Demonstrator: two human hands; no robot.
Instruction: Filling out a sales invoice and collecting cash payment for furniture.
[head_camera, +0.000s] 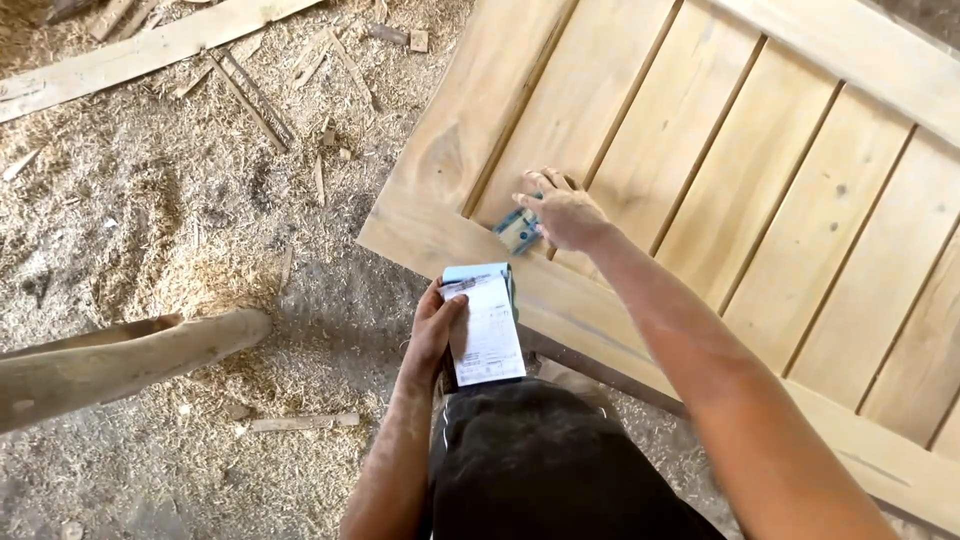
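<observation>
A large pale wooden door panel (760, 190) with vertical slats lies flat in front of me. My right hand (562, 210) presses a small blue-green folded piece of sandpaper (518, 231) against the panel near its bottom left corner, where the slats meet the frame. My left hand (432, 325) holds a light blue and white printed sheet, likely a sandpaper pack (483, 325), upright just below the panel's edge, over my dark shorts (540, 460).
The floor (150, 200) is covered in sawdust and wood shavings. A long plank (130, 50) lies at the top left, thin wood strips (255, 100) beside it. A rounded log (110, 360) juts in from the left edge.
</observation>
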